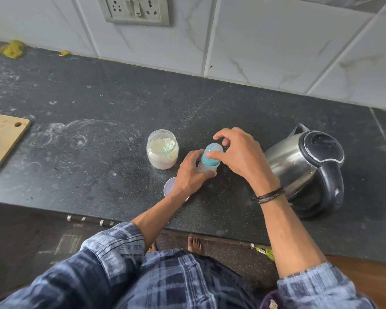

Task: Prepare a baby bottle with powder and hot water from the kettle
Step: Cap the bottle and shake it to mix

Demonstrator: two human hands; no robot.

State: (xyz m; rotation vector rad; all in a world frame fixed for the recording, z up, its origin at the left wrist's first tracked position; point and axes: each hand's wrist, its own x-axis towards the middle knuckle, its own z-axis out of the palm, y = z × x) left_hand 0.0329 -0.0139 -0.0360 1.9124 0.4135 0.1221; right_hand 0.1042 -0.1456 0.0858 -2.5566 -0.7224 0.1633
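A small baby bottle (207, 167) with a teal collar and clear cap stands on the dark counter (98, 141). My left hand (191, 175) grips the bottle's body from the left. My right hand (239, 152) curls over the top, thumb and fingers pinching the teal collar and cap (213, 151). An open jar of pale powder (162, 151) with a scoop inside stands just left of the bottle. The steel kettle (305, 170) with a black lid and handle sits to the right, lid shut.
A pale round lid (171, 187) lies on the counter under my left wrist. A wooden cutting board (2, 139) lies at the left edge. A wall socket (135, 10) is on the tiled wall. The counter's front edge runs below my arms.
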